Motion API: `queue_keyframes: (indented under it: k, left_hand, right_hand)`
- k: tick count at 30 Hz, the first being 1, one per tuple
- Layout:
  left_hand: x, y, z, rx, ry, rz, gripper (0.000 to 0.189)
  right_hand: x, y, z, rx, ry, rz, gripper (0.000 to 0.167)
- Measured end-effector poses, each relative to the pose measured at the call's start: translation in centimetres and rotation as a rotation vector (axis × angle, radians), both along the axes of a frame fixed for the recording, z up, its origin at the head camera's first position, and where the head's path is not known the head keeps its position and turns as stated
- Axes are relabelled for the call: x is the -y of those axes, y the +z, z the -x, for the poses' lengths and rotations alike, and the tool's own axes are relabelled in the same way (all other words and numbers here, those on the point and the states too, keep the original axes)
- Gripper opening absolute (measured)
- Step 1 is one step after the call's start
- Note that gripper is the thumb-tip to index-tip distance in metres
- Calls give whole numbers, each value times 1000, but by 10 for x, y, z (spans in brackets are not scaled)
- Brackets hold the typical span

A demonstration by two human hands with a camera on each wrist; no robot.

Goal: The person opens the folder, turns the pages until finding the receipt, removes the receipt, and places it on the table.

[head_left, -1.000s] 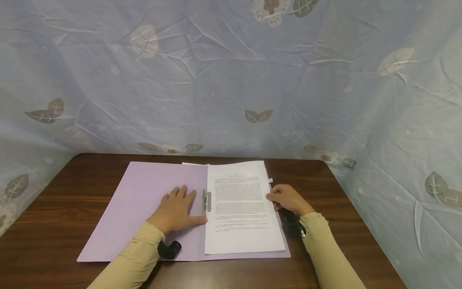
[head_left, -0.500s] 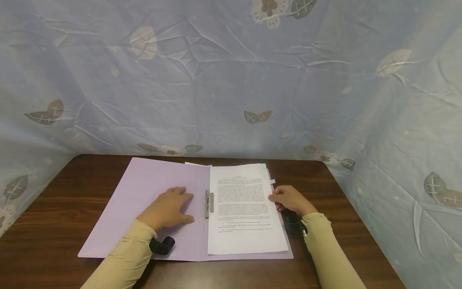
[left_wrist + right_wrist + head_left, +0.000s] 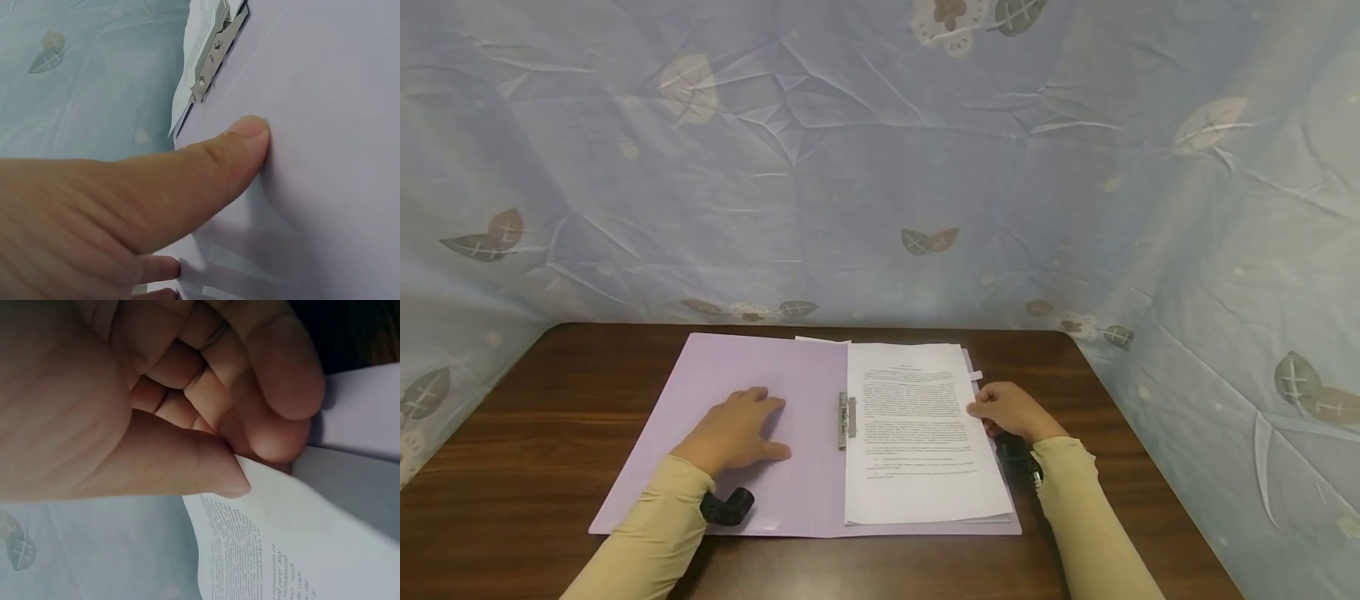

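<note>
- Head view: one lavender folder (image 3: 808, 500), spread flat on a dark brown wood-grain table (image 3: 535, 433).
- Printed sheets (image 3: 917, 442), white, on the folder's right half; dense text on the top page; one small white tab (image 3: 975, 376) jutting beyond their right edge.
- Metal clip (image 3: 842, 421), silver, near the folder's fold, along the sheets' left edge.
- White paper strip (image 3: 820, 339), showing past the folder's far edge.
- Left hand (image 3: 733, 429), over the folder's left half, left of the clip; thumb held apart from the fingers, nothing gripped; contact with the cover cannot be told.
- Right hand (image 3: 1011, 412), at the sheets' right edge; thumb and curled fingers pinching the paper, which bends upward there in the right wrist view.
- Sleeves (image 3: 647, 521), pale yellow, a pair, each with dark gear at the wrist.
- Cloth backdrop (image 3: 850, 167), pale blue-grey, creased, patterned with leaves and flowers, behind the table and at both sides.
</note>
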State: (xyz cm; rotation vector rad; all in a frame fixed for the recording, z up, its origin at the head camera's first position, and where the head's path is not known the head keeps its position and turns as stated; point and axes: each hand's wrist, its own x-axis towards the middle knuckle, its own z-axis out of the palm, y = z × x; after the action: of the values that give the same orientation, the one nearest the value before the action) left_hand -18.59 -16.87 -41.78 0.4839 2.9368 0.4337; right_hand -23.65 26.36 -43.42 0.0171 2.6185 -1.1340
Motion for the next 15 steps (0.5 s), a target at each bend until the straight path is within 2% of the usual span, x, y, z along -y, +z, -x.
queue_keyframes:
  k: [9,15]
  left_hand:
    - [2,1,1,16,37,-5,83]
    - [-1,2,0,41,39,-36,84]
  right_hand:
    - [-15,-2,4,-17,-12,-74,13]
    - [-28,-2,8,-21,-4,-81,15]
